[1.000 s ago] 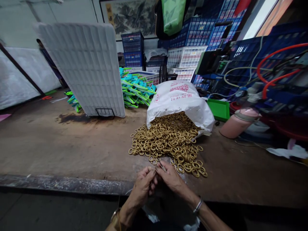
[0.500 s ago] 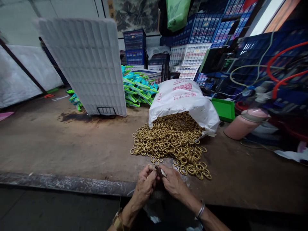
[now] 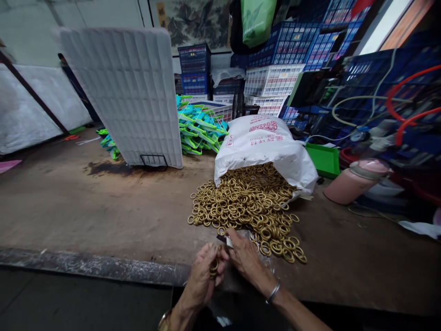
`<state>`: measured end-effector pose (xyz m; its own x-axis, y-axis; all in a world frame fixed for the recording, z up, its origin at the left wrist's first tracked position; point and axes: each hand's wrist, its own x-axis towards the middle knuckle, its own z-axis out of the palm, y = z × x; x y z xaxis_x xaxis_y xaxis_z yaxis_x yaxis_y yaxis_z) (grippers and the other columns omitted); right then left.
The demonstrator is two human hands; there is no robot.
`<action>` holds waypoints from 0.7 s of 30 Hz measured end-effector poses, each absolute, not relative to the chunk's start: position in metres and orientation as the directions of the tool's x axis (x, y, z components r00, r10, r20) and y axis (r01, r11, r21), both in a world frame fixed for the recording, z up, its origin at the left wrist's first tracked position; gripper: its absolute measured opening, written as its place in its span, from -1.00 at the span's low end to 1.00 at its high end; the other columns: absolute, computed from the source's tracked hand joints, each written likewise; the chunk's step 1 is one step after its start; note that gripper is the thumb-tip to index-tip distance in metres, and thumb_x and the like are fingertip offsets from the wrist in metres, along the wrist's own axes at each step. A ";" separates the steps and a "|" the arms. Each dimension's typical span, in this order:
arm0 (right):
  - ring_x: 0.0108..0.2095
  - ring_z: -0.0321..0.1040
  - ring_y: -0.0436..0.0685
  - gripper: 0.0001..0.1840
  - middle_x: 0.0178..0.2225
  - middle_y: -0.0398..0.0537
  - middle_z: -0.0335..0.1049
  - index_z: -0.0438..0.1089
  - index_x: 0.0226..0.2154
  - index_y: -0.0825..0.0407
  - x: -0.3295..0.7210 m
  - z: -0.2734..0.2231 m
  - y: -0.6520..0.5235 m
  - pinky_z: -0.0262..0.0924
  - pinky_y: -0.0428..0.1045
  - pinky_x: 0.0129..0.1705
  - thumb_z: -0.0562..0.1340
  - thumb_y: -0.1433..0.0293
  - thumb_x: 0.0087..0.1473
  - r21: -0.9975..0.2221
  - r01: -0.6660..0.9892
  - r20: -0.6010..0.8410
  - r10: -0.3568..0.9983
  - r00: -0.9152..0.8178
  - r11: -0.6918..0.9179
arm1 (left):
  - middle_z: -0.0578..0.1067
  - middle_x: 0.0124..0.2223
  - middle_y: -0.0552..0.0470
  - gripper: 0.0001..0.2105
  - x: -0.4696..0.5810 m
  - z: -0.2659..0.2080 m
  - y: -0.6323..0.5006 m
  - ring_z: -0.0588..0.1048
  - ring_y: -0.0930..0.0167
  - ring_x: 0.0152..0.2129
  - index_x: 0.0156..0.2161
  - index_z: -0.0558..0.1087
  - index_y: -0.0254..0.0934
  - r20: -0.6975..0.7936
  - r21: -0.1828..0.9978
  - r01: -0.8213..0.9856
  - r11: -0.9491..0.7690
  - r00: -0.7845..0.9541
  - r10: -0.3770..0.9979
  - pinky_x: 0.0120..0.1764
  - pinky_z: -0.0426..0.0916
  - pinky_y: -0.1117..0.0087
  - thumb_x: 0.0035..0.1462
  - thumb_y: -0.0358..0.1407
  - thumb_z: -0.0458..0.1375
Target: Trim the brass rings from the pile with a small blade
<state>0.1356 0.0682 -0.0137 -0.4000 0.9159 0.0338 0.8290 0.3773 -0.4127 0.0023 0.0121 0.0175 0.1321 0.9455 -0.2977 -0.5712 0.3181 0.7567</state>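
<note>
Some gold-coloured rings (image 3: pixel 213 270), clasped in our left hand (image 3: pixel 202 272); one slim dark-tipped tool (image 3: pixel 223 240), gripped in our right hand (image 3: pixel 245 258), best angled away from the left; ring pile (image 3: pixel 237 204) beyond, spilling from white sack (image 3: pixel 257 142).

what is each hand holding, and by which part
The left hand holds some rings; where exactly it grips them is hidden. The right hand holds a small tool by its pale end, dark tip sticking out.
</note>
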 end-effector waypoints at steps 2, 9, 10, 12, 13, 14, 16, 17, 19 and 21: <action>-0.38 0.24 0.06 -0.57 -0.35 -0.03 0.36 0.14 -0.07 0.06 0.127 -0.015 0.069 -0.12 -0.09 -0.41 0.03 0.54 -0.07 -0.363 0.841 0.063 0.911 -0.408 0.402 | 0.35 -0.47 0.08 -0.73 -0.002 0.016 0.014 0.18 0.62 -0.70 -0.43 0.28 -0.32 -0.316 0.727 -0.618 0.300 0.086 0.945 -0.70 0.00 0.60 0.00 -0.12 0.10; -0.37 0.25 0.06 -0.72 -0.35 -0.01 0.37 0.21 -0.21 0.05 0.113 -0.022 0.081 -0.10 -0.09 -0.38 0.05 0.53 -0.05 -0.199 0.918 0.021 0.938 -0.347 0.344 | 0.36 -0.52 0.12 -0.78 -0.018 0.014 0.013 0.25 0.60 -0.71 -0.27 0.30 -0.26 -0.374 0.593 -0.736 0.327 0.108 0.921 -0.68 0.06 0.60 -0.05 -0.26 0.16; -0.38 0.26 0.06 -0.73 -0.36 -0.01 0.37 0.22 -0.23 0.05 0.113 -0.022 0.083 -0.10 -0.09 -0.39 0.05 0.54 -0.07 -0.202 0.921 0.018 0.942 -0.336 0.333 | 0.37 -0.51 0.11 -0.78 -0.019 0.012 0.014 0.27 0.59 -0.69 -0.27 0.32 -0.28 -0.395 0.559 -0.753 0.347 0.126 0.910 -0.67 0.07 0.60 -0.06 -0.27 0.17; -0.42 0.26 0.04 -0.72 -0.40 -0.05 0.37 0.23 -0.27 0.05 0.115 -0.018 0.086 -0.12 -0.10 -0.41 0.05 0.57 -0.12 -0.240 0.919 0.018 0.948 -0.318 0.313 | 0.39 -0.48 0.07 -0.81 -0.021 0.006 0.016 0.32 0.56 -0.64 -0.34 0.34 -0.33 -0.443 0.502 -0.782 0.370 0.135 0.886 -0.66 0.11 0.59 -0.09 -0.29 0.20; -0.44 0.25 0.03 -0.72 -0.43 -0.08 0.37 0.23 -0.29 0.05 0.117 -0.015 0.088 -0.12 -0.10 -0.43 0.05 0.59 -0.14 -0.278 0.913 0.018 0.952 -0.307 0.300 | 0.40 -0.46 0.05 -0.82 -0.021 0.004 0.017 0.35 0.54 -0.61 -0.39 0.33 -0.34 -0.470 0.485 -0.791 0.374 0.125 0.874 -0.65 0.13 0.59 -0.11 -0.30 0.21; -0.47 0.24 0.02 -0.73 -0.47 -0.11 0.35 0.23 -0.31 0.04 0.119 -0.012 0.090 -0.13 -0.10 -0.45 0.05 0.59 -0.14 -0.331 0.900 0.021 0.956 -0.294 0.284 | 0.41 -0.45 0.03 -0.82 -0.020 0.002 0.019 0.36 0.53 -0.59 -0.42 0.33 -0.35 -0.491 0.478 -0.796 0.373 0.110 0.864 -0.65 0.14 0.59 -0.12 -0.30 0.22; -0.52 0.18 -0.01 -0.84 -0.54 -0.16 0.29 0.23 -0.40 0.03 0.124 -0.007 0.093 -0.13 -0.12 -0.47 0.03 0.55 -0.09 -0.490 0.838 0.032 0.966 -0.257 0.240 | 0.41 -0.45 0.03 -0.80 -0.017 0.001 0.022 0.37 0.52 -0.57 -0.46 0.31 -0.35 -0.510 0.498 -0.788 0.363 0.072 0.857 -0.65 0.16 0.59 -0.15 -0.31 0.24; -0.54 0.15 -0.03 -0.89 -0.57 -0.18 0.25 0.21 -0.46 0.03 0.127 -0.005 0.093 -0.12 -0.12 -0.48 0.01 0.50 -0.04 -0.595 0.776 0.035 0.971 -0.238 0.212 | 0.41 -0.46 0.04 -0.79 -0.015 0.001 0.023 0.37 0.52 -0.58 -0.46 0.30 -0.34 -0.512 0.523 -0.771 0.364 0.058 0.857 -0.65 0.16 0.59 -0.15 -0.31 0.25; -0.58 0.06 -0.05 -0.82 -0.62 -0.23 0.14 0.14 -0.55 0.03 0.133 -0.003 0.093 -0.09 -0.14 -0.51 -0.01 0.36 0.03 -0.803 0.581 0.003 0.975 -0.222 0.135 | 0.40 -0.49 0.07 -0.77 -0.010 0.004 0.025 0.37 0.53 -0.60 -0.42 0.30 -0.32 -0.502 0.583 -0.721 0.376 0.044 0.864 -0.67 0.14 0.60 -0.16 -0.29 0.25; -0.63 -0.02 -0.08 -0.73 -0.67 -0.29 0.04 0.11 -0.58 0.02 0.137 -0.001 0.090 -0.09 -0.15 -0.55 0.00 0.23 0.04 -0.930 0.365 -0.067 0.959 -0.275 0.040 | 0.38 -0.52 0.11 -0.73 -0.005 0.007 0.027 0.33 0.55 -0.64 -0.33 0.31 -0.30 -0.473 0.641 -0.665 0.383 0.050 0.880 -0.69 0.10 0.62 -0.14 -0.24 0.24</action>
<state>0.1374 0.0899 -0.0015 -0.2750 0.9591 -0.0668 0.3648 0.0398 -0.9302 -0.0052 0.0266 0.0074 0.0503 0.8797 -0.4728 -0.6649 0.3827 0.6414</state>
